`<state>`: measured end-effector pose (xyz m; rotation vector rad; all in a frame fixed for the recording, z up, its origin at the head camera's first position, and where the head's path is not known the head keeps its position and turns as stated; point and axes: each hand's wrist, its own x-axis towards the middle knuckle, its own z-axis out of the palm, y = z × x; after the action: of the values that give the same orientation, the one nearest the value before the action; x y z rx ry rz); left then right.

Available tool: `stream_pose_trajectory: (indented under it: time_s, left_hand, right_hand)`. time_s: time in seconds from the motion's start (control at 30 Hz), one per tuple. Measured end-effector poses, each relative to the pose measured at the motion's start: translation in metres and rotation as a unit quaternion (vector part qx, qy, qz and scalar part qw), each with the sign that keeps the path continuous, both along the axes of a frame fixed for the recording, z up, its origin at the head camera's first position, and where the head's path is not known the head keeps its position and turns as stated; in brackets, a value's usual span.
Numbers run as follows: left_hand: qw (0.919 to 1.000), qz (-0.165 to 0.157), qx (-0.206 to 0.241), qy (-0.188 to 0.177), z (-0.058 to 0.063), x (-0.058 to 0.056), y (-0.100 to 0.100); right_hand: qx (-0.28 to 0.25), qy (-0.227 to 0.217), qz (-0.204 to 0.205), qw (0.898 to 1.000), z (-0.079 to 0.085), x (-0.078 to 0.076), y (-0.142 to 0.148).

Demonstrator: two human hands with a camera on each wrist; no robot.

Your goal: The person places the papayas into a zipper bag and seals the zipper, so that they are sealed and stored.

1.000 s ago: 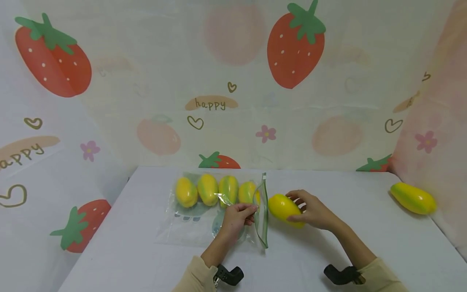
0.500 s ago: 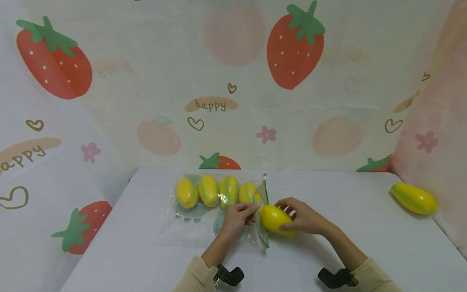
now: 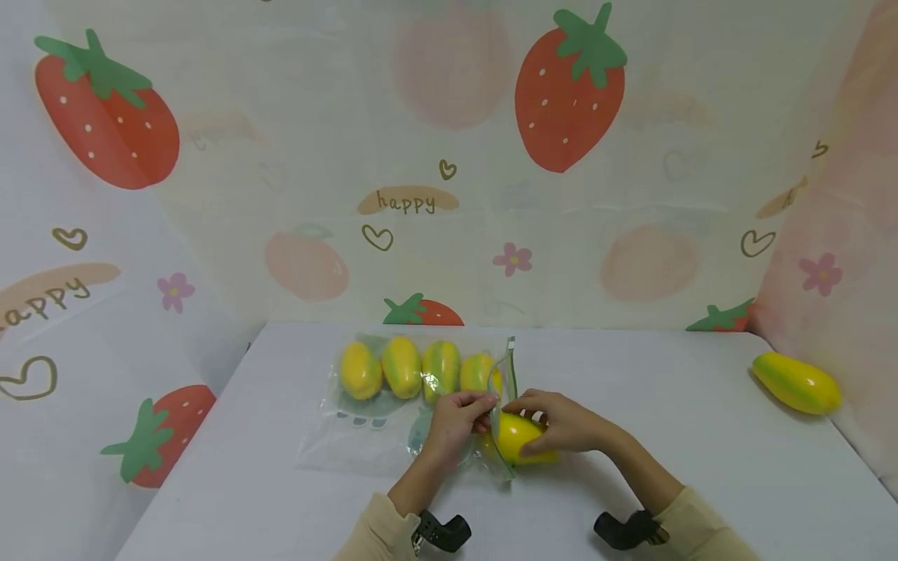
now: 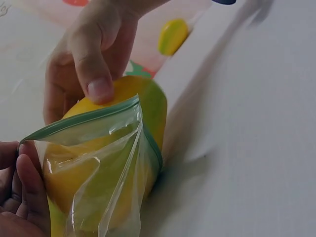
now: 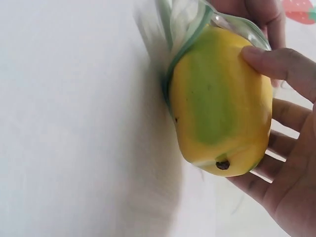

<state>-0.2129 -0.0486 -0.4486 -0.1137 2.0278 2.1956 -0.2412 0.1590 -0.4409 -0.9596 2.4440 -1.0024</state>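
Observation:
My left hand pinches the green zip edge of a clear zip bag, whose mouth faces right. Inside the bag several yellow-green papayas stand in a row along its back side. My right hand grips another papaya, thumb on one side and fingers on the other. In the left wrist view, one end of this papaya is inside the bag mouth, behind the clear film. The right wrist view shows its stem end still outside, with the green zip edge around the far end.
One more papaya lies at the right edge of the white table. Black wrist cameras sit on both wrists. Behind the table hangs a cloth backdrop with printed strawberries.
My right hand has moved left and toward me with its papaya, bringing it from beside the bag into the bag's mouth. The left hand keeps its pinch on the edge.

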Motion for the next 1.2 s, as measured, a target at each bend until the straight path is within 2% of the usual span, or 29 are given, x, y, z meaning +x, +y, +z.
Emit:
stream_pose_trajectory:
  time_s: [0.17, 0.23, 0.33, 0.5, 0.6, 0.8, 1.0, 1.2]
  left_hand:
    - [1.0, -0.002, 0.001, 0.003, 0.006, 0.003, 0.0]
    - [1.0, 0.0, 0.002, -0.001, -0.002, -0.002, 0.0]
    - [1.0, 0.001, 0.002, -0.002, -0.005, -0.003, 0.0]
    - [1.0, 0.001, 0.004, -0.004, -0.004, -0.002, 0.002]
    - [0.9999, 0.002, 0.004, -0.009, -0.002, -0.002, 0.002]
    - [0.9999, 0.006, 0.002, -0.014, 0.002, -0.004, 0.0]
    - [1.0, 0.005, 0.007, -0.002, 0.006, -0.006, 0.0]
    - [0.9998, 0.019, 0.004, -0.006, 0.009, -0.008, -0.001]
  right_hand:
    - [-0.023, -0.006, -0.019, 1.0, -0.005, 0.003, -0.007]
    - [-0.035, -0.018, -0.032, 0.999, -0.008, 0.004, -0.008]
    - [-0.044, -0.021, -0.045, 0.998, -0.011, 0.006, -0.006]
    - [-0.053, -0.009, -0.031, 0.998, -0.012, 0.008, 0.008]
    - [-0.066, -0.027, -0.016, 0.997, -0.011, 0.008, 0.013]
    - [-0.088, -0.05, -0.014, 0.995, -0.009, 0.009, 0.009]
    - [-0.109, -0.062, -0.035, 0.991, -0.016, 0.008, -0.005]
    - [-0.155, -0.082, -0.076, 0.982, -0.024, 0.011, -0.02]
